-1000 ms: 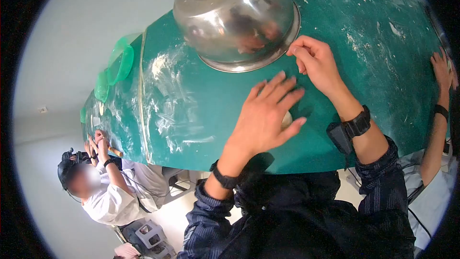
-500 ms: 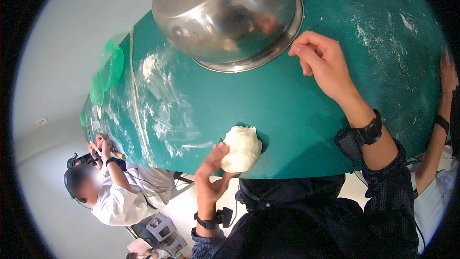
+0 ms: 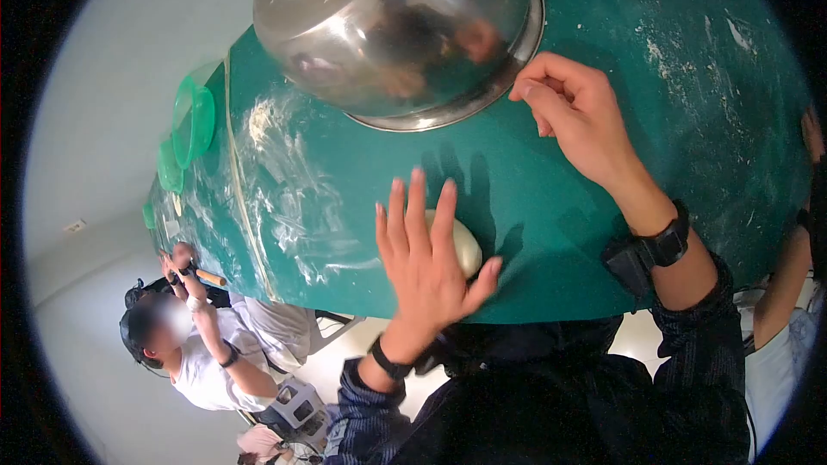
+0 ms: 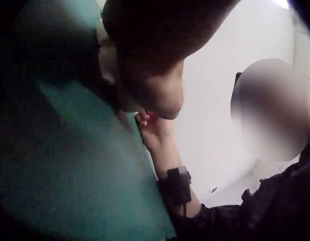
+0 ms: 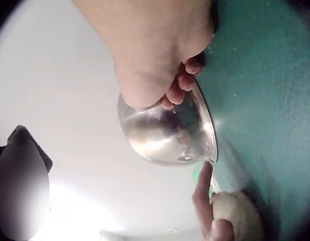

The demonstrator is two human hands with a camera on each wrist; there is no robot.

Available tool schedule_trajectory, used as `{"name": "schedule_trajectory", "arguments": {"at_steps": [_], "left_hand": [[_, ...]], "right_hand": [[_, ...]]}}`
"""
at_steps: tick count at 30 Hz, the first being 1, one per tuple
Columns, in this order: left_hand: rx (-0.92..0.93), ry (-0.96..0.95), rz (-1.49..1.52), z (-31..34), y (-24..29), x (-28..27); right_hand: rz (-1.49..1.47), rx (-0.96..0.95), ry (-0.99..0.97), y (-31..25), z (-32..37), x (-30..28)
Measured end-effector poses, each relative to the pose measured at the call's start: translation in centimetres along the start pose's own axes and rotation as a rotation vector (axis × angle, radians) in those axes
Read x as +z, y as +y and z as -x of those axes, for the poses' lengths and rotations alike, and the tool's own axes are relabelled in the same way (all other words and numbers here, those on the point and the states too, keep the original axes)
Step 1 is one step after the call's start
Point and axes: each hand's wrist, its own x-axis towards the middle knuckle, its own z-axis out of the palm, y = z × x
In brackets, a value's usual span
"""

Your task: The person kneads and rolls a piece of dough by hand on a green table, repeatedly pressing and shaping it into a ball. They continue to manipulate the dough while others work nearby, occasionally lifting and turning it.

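1. Left hand [image 3: 424, 271]: laid over the dough, palm down, fingers straight and spread, thumb out to the side. Released, no grip on anything. Palm contact hidden by the hand itself.
2. Dough [image 3: 466, 251]: pale, smooth, rounded lump on the green table [image 3: 362, 207], partly covered by the left hand, showing between forefinger and thumb. Right wrist view gives its side, with left-hand digits close against it.
3. Right hand [image 3: 586, 120]: beyond the dough and to its right, fingers loosely curled, thumb near the forefinger. Nothing held.
4. Metal bowl [image 3: 388, 26]: upside down, rim on the table, ahead of both hands. Rim just beside the right fingertips; touching or not, cannot tell.
5. White flour [image 3: 289, 181]: smeared ahead and left of the left hand. More specks [image 3: 668, 65] ahead and right of the right hand.
6. Green containers [image 3: 193, 120]: well beyond the left hand, off to its left.
7. Person in a white top [image 3: 215, 362]: far left of the left hand, a wooden stick [image 3: 211, 278] near their hands.
8. Another person's arm [image 3: 786, 280]: well right of the right hand, at the view's edge.
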Motion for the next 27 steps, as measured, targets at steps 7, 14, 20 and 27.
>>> {"name": "schedule_trajectory", "arguments": {"at_steps": [7,14,20,27], "left_hand": [[0.02,0.088,0.328,-5.0,-4.2,1.0],[-0.09,0.113,0.582,-0.6,-6.7,0.2],[-0.149,0.046,0.474,7.9,-6.4,-3.5],[-0.321,0.368,0.375,4.6,-6.4,-1.1]], "right_hand": [[0.022,-0.018,-0.013,0.1,0.0,-0.3],[0.021,-0.037,-0.038,0.4,-0.2,-1.4],[0.068,-0.048,-0.031,0.7,-0.2,-0.9],[0.091,-0.066,-0.023,0.8,-0.2,-0.2]]}}
